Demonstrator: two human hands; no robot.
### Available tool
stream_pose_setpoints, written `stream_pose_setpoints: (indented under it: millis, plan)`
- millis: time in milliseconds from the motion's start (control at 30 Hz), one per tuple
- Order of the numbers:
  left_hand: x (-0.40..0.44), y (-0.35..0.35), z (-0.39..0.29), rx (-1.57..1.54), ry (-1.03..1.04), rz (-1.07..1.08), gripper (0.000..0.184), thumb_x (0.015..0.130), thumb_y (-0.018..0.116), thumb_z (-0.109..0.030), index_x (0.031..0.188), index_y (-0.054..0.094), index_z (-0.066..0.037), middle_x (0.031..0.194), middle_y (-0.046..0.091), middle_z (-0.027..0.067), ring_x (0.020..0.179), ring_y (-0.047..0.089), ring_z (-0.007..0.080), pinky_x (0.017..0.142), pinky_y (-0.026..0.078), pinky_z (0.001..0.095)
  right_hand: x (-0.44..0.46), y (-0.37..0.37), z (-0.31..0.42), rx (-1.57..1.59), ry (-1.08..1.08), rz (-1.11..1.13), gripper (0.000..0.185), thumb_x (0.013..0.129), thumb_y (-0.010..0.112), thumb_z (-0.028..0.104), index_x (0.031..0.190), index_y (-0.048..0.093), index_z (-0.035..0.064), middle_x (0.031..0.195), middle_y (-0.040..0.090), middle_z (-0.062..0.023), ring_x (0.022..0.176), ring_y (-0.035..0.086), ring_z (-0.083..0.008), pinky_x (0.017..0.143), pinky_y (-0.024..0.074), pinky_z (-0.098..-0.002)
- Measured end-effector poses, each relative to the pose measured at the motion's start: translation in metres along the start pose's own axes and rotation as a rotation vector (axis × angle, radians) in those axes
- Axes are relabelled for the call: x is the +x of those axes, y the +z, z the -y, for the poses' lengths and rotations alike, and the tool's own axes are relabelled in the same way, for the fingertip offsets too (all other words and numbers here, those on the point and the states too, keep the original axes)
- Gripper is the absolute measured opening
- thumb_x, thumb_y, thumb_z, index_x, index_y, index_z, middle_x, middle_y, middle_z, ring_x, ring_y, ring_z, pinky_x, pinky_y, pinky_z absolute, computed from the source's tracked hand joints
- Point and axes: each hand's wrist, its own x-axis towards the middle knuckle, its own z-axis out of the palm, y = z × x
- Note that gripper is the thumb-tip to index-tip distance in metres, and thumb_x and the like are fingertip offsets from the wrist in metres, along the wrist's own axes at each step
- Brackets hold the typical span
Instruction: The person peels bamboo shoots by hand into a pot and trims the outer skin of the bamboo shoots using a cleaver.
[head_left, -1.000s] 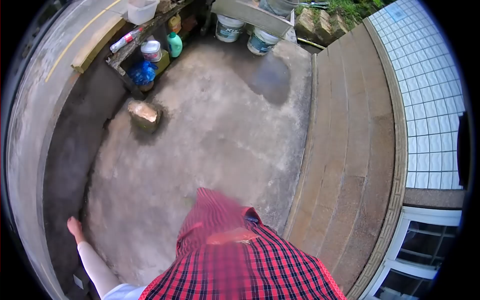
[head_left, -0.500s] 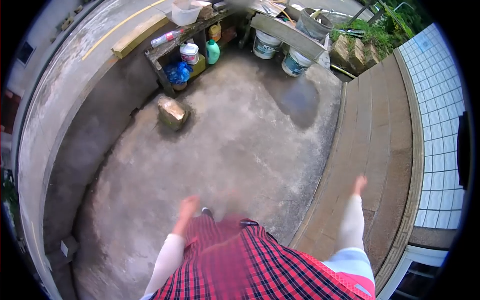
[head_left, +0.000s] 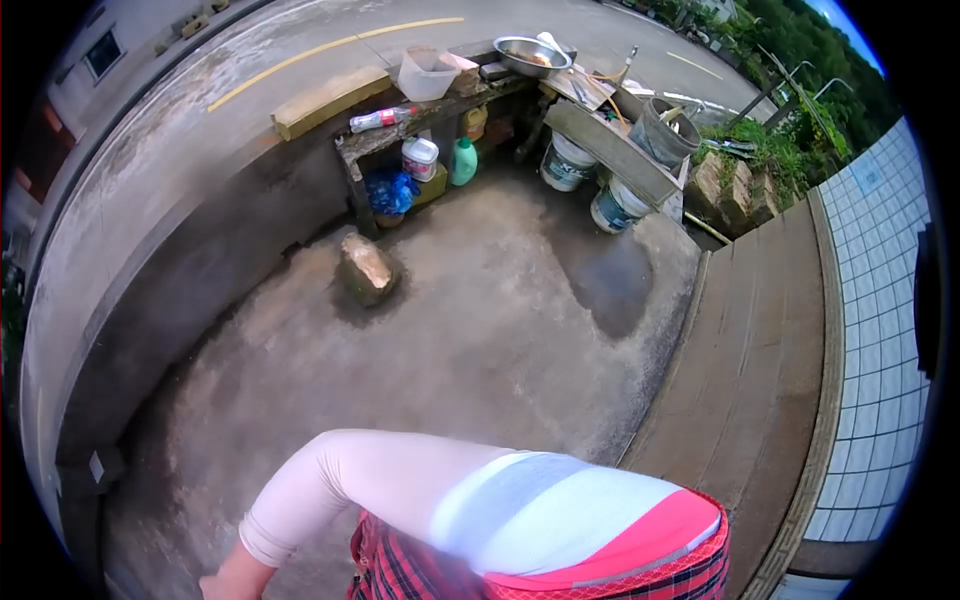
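My right arm, in a pale sleeve with blue, white and red bands, reaches across my body toward the lower left. At its end my right hand [head_left: 238, 578] is partly cut off by the bottom edge of the head view, and its fingers do not show clearly. No held thing is visible there. Below the arm hangs my red and black plaid apron [head_left: 420, 570], with the hand just to its left. My left hand is out of the picture.
A stone [head_left: 368, 270] lies on the concrete floor [head_left: 470, 350]. Farther off are a shelf with bottles, white buckets [head_left: 567, 162], a metal basin [head_left: 532, 57] and a low wall. Steps [head_left: 745, 370] run along the right beside a tiled wall [head_left: 885, 330].
My right arm has swung from the right side across my body to the lower left. My left hand has left the view. The view has tilted up, showing more road.
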Motion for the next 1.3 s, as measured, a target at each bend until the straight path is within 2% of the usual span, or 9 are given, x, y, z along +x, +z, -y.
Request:
stream_pose_setpoints:
  millis: [200, 333, 400, 500, 700, 867, 1000, 1200, 1300]
  plan:
    - [-0.005, 0.088, -0.058, 0.151, 0.027, 0.286, 0.014, 0.087, 0.05, -0.019, 0.086, 0.058, -0.008, 0.069, 0.055, 0.0007, 0.064, 0.055, 0.0157, 0.053, 0.043, 0.0285, -0.511, -0.192, -0.089, -0.596, 1.58, -1.099, 0.034, 0.082, 0.056, 0.028, 0.104, 0.061, 0.0021, 0.099, 0.063, -0.0194, 0.094, 0.06, -0.0328, 0.078, 0.0483, -0.0428]
    - [0.056, 0.161, -0.261, 0.069, 0.491, 0.417, 0.013, 0.087, 0.049, -0.017, 0.088, 0.057, -0.007, 0.068, 0.054, -0.0014, 0.062, 0.054, 0.013, 0.051, 0.042, 0.0258, -0.787, -0.115, 0.422, -0.905, 2.072, -1.855, 0.029, 0.087, 0.055, 0.029, 0.1, 0.06, 0.0039, 0.066, 0.055, -0.0022, 0.052, 0.048, -0.0131, 0.046, 0.0367, -0.0289]
    - [0.008, 0.273, -0.44, -0.033, 0.842, 0.526, 0.013, 0.089, 0.049, -0.017, 0.079, 0.05, -0.009, 0.059, 0.042, -0.0053, 0.048, 0.042, 0.0077, 0.042, 0.035, 0.0235, -0.734, 0.019, 0.675, -1.326, 2.538, -2.121, 0.024, 0.085, 0.054, 0.032, 0.085, 0.058, 0.0073, 0.058, 0.046, -0.0005, 0.048, 0.042, -0.0139, 0.042, 0.0324, -0.031]
    - [-0.164, 0.453, -0.64, -0.207, 1.013, 0.608, 0.021, 0.092, 0.053, -0.02, 0.108, 0.056, -0.006, 0.075, 0.056, -0.0014, 0.056, 0.048, 0.0039, 0.045, 0.038, 0.0174, -0.513, 0.175, 0.805, -1.545, 2.168, -2.921, 0.025, 0.085, 0.051, 0.026, 0.071, 0.057, 0.0056, 0.058, 0.051, -0.0054, 0.052, 0.048, -0.016, 0.048, 0.0369, -0.0364]
    - [-0.573, 0.792, -0.533, 0.282, 1.302, 1.086, 0.029, 0.086, 0.055, -0.022, 0.103, 0.06, 0.0, 0.1, 0.066, 0.0144, 0.096, 0.062, 0.0279, 0.081, 0.049, 0.0377, -0.368, 0.278, 0.587, -0.663, 2.128, -3.534, 0.022, 0.083, 0.052, 0.029, 0.076, 0.057, 0.009, 0.065, 0.053, -0.0046, 0.059, 0.051, -0.0162, 0.053, 0.0399, -0.0336]
    - [-0.787, 0.698, -0.355, 1.032, 2.221, 1.96, 0.031, 0.079, 0.056, -0.018, 0.109, 0.061, -0.011, 0.101, 0.064, 0.0147, 0.094, 0.06, 0.0337, 0.079, 0.048, 0.0443, -0.406, 0.233, 0.479, 0.003, 2.053, -3.522, 0.02, 0.082, 0.053, 0.032, 0.081, 0.056, 0.0119, 0.071, 0.056, -0.0038, 0.065, 0.053, -0.0164, 0.056, 0.0425, -0.0312]
    - [-0.744, 0.7, -0.401, 0.85, 1.854, 2.238, 0.032, 0.079, 0.059, -0.023, 0.107, 0.062, -0.007, 0.094, 0.065, 0.0157, 0.089, 0.061, 0.0329, 0.076, 0.048, 0.0428, -0.5, 0.184, 0.536, -0.24, 1.995, -3.343, 0.02, 0.081, 0.054, 0.034, 0.084, 0.056, 0.0143, 0.075, 0.057, -0.0033, 0.069, 0.055, -0.0165, 0.059, 0.0446, -0.0294]
    - [-0.421, 0.785, -0.609, 0.912, 1.302, 0.712, 0.036, 0.08, 0.06, -0.027, 0.106, 0.063, -0.003, 0.1, 0.064, 0.0196, 0.098, 0.059, 0.0387, 0.084, 0.048, 0.0445, -0.847, -0.008, 0.5, -0.53, 1.961, -2.721, 0.02, 0.088, 0.057, 0.032, 0.094, 0.055, 0.0131, 0.079, 0.061, -0.0027, 0.064, 0.058, -0.0156, 0.05, 0.0438, -0.0277]
    - [-0.248, 0.72, -0.698, 0.189, 0.551, 0.586, 0.021, 0.082, 0.057, -0.022, 0.085, 0.065, -0.003, 0.069, 0.061, 0.0093, 0.053, 0.057, 0.0151, 0.044, 0.045, 0.0272, -0.929, -0.212, 0.281, -0.313, 1.96, -2.614, 0.03, 0.089, 0.059, 0.03, 0.111, 0.056, 0.0095, 0.09, 0.064, -0.0056, 0.074, 0.061, -0.0138, 0.056, 0.0448, -0.0266]
